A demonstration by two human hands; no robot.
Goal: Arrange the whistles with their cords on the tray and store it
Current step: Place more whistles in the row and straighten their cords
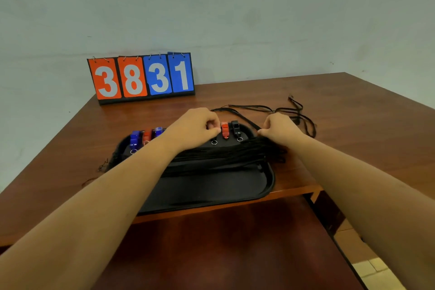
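**Two hands arranging whistles on a black tray**

A black oval plastic tray (263, 186) sits on a brown wooden table (70, 148). The left hand (195, 126), fingers curled, pinches something small just left of a red plastic whistle (224, 129) and a black plastic whistle (235, 127). The right hand (280, 128) pinches a loose black cord (249, 122). A bundle of black cords (223, 153) lies below both hands' fingertips.
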